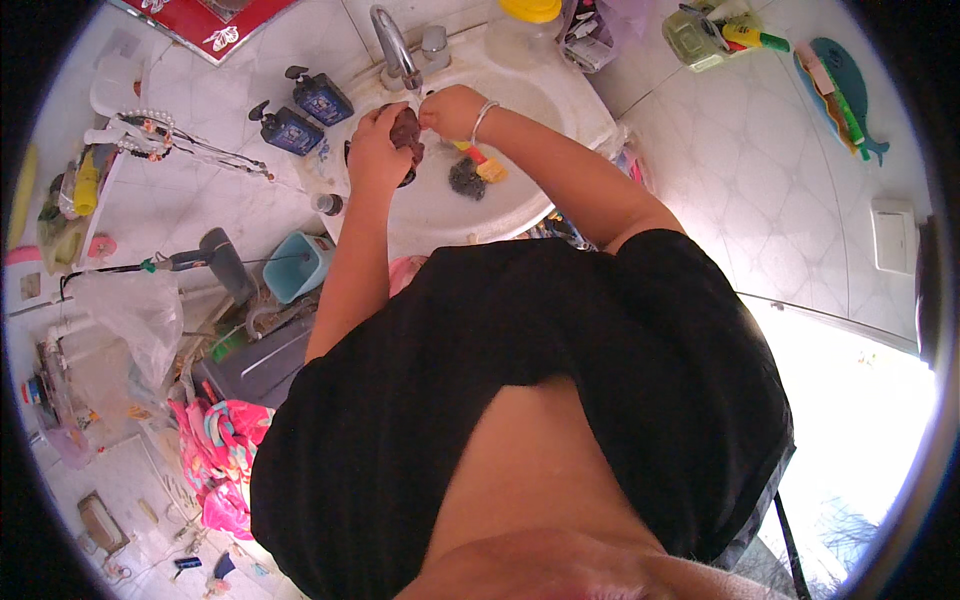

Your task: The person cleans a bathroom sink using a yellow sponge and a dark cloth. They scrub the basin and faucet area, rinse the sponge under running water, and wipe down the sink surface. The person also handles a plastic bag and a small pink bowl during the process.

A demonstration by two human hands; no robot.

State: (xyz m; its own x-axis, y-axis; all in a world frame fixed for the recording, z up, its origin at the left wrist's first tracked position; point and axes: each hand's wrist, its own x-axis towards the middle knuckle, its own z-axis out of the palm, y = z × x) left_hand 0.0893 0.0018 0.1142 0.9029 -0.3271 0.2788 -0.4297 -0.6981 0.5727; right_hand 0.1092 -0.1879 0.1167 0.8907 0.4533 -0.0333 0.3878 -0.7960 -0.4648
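Observation:
My left hand point(379, 150) is closed around a dark reddish-brown wet-looking item point(406, 135), at the left side of the white washbasin point(450, 225). My right hand point(452, 112), with a silver bangle on the wrist, is under the chrome faucet point(396, 49), close to that item; its fingertips are bent, and whether they pinch anything is not clear. Below my right hand, in the basin, lies a yellow and red plastic-looking tool point(491, 169) beside a dark grey scouring-pad-like clump point(466, 180). A black part shows under my left hand; its kind is unclear.
Two dark blue pump bottles point(291, 131) stand left of the faucet. A small jar point(328, 203) is on the basin's left edge. A clear container with a yellow lid point(531, 9) stands at the back right. A light blue bin point(298, 266) is at lower left, near a hair dryer point(225, 264).

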